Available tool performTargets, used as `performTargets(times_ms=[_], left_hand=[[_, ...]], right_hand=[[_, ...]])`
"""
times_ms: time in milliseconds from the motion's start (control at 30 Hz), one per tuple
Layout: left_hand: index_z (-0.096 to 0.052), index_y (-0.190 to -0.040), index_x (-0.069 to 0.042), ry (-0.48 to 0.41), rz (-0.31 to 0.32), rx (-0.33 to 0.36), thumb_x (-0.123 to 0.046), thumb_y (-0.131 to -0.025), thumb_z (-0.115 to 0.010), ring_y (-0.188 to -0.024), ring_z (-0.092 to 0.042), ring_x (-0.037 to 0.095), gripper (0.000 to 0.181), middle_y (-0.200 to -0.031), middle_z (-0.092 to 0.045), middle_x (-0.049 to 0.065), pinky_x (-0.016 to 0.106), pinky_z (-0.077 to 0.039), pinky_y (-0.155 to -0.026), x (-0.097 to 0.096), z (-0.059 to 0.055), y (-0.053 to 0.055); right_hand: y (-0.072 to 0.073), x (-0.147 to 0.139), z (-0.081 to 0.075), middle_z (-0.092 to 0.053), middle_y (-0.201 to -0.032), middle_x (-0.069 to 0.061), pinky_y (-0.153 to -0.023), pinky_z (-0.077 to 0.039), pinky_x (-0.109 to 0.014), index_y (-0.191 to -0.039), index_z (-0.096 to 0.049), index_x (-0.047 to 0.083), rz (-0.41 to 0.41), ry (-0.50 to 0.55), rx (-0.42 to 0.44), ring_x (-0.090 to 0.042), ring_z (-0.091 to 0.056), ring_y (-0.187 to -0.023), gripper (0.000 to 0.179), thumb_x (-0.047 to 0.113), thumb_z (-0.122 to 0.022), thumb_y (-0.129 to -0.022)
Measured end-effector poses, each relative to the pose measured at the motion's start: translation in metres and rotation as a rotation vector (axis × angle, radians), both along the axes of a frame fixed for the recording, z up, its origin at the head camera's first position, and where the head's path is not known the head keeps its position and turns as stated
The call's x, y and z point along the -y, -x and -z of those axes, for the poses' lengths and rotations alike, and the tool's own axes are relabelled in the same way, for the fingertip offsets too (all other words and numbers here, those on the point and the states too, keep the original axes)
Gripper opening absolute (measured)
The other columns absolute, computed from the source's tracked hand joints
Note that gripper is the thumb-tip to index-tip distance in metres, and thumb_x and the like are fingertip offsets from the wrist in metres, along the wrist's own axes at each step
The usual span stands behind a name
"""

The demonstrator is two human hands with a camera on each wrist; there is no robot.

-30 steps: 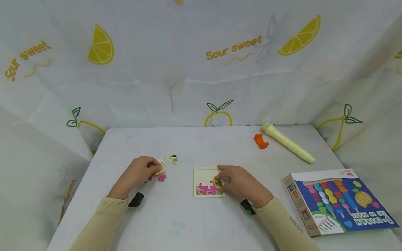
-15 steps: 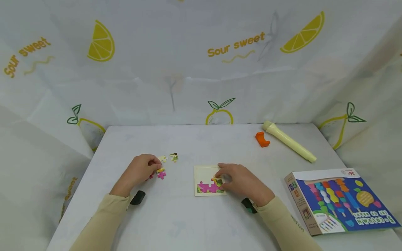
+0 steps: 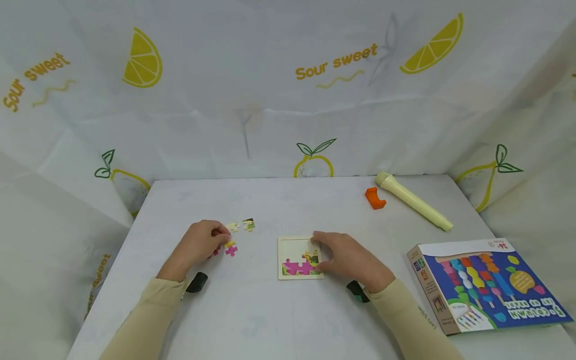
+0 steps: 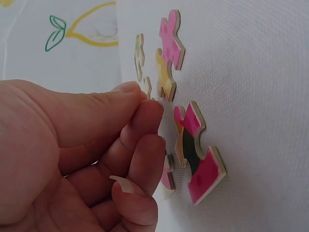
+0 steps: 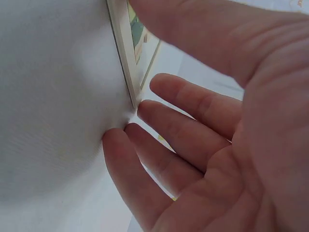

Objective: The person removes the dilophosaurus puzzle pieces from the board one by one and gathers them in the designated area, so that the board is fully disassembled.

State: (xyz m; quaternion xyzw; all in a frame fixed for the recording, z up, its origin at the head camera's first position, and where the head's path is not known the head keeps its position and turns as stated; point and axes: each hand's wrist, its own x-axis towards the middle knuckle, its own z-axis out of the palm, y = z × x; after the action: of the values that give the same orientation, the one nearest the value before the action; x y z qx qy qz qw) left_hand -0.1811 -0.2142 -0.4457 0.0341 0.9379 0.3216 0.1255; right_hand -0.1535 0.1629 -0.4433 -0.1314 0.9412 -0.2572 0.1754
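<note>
My left hand (image 3: 201, 244) hovers over loose jigsaw pieces at the table's left. Its fingers are loosely curled, the thumb tip meeting a fingertip; no piece shows between them. Close by lie a pink jigsaw piece (image 3: 231, 251), a dark green and pink jigsaw piece (image 4: 211, 176) and a yellow jigsaw piece (image 4: 165, 77). My right hand (image 3: 348, 257) spans the right side of a shallow puzzle tray (image 3: 290, 248), thumb over its lower right and fingers by its far right corner. Joined pink pieces (image 3: 298, 268) fill the tray's near side, with a green and yellow piece (image 3: 312, 257) above them.
A blue toy box (image 3: 495, 290) lies at the right. Behind it are a pale yellow stick (image 3: 414, 202) and an orange block (image 3: 375, 198). One more puzzle piece (image 3: 249, 224) lies beyond the left hand. A lemon-print curtain (image 3: 252, 110) hangs behind the table.
The right hand's fingers have drawn back from inside the tray to its right edge, uncovering more of the green and yellow piece. The left hand has barely moved.
</note>
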Motion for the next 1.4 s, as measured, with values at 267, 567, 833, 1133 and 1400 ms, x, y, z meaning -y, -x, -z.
performTargets(times_ms=[267,567,833,1133,1400], left_hand=[[-0.079,-0.108,-0.012,-0.021,0.006,-0.01,-0.02,-0.103,-0.074,-0.077,-0.06,0.017,0.01,-0.092,-0.072,0.002,0.032,-0.05,-0.073,-0.004,-0.003,-0.003],[-0.079,-0.099,-0.019,-0.019,0.186,-0.094,-0.021,-0.101,-0.077,-0.085,-0.061,0.01,0.003,-0.091,-0.072,-0.008,0.031,-0.053,-0.082,-0.077,-0.004,-0.007],[-0.078,-0.103,-0.016,-0.002,0.362,-0.045,-0.024,-0.098,-0.08,-0.083,-0.061,0.011,0.01,-0.089,-0.068,-0.008,0.03,-0.052,-0.081,-0.159,-0.002,0.002],[-0.076,-0.094,-0.016,0.032,0.416,-0.029,-0.027,-0.091,-0.086,-0.078,-0.058,0.009,0.015,-0.084,-0.065,-0.007,0.026,-0.049,-0.07,-0.176,0.006,0.001],[-0.078,-0.099,-0.012,0.027,0.419,-0.056,-0.025,-0.091,-0.086,-0.082,-0.058,0.009,0.017,-0.089,-0.065,-0.006,0.025,-0.05,-0.074,-0.177,0.008,-0.002]], right_hand=[[0.001,-0.004,-0.001,-0.055,-0.163,-0.01,-0.125,-0.041,-0.055,-0.154,-0.058,0.008,-0.02,-0.001,-0.005,-0.035,-0.049,-0.154,0.081,0.026,-0.095,-0.084],[0.003,-0.005,-0.004,-0.048,-0.169,-0.011,-0.127,-0.038,-0.057,-0.154,-0.058,0.006,-0.028,-0.014,0.003,-0.038,-0.043,-0.158,0.08,0.027,-0.093,-0.086],[0.004,-0.007,0.001,-0.05,-0.167,-0.012,-0.127,-0.039,-0.055,-0.153,-0.059,0.004,-0.023,0.0,-0.014,-0.037,-0.044,-0.158,0.081,0.028,-0.094,-0.085],[0.001,-0.006,-0.002,-0.051,-0.166,-0.015,-0.125,-0.04,-0.055,-0.152,-0.059,0.001,-0.055,0.001,-0.037,-0.039,-0.046,-0.156,0.081,0.027,-0.095,-0.084],[0.002,-0.008,0.001,-0.052,-0.165,-0.016,-0.125,-0.04,-0.055,-0.151,-0.06,0.001,-0.076,-0.006,-0.058,-0.039,-0.047,-0.155,0.079,0.027,-0.095,-0.085]])
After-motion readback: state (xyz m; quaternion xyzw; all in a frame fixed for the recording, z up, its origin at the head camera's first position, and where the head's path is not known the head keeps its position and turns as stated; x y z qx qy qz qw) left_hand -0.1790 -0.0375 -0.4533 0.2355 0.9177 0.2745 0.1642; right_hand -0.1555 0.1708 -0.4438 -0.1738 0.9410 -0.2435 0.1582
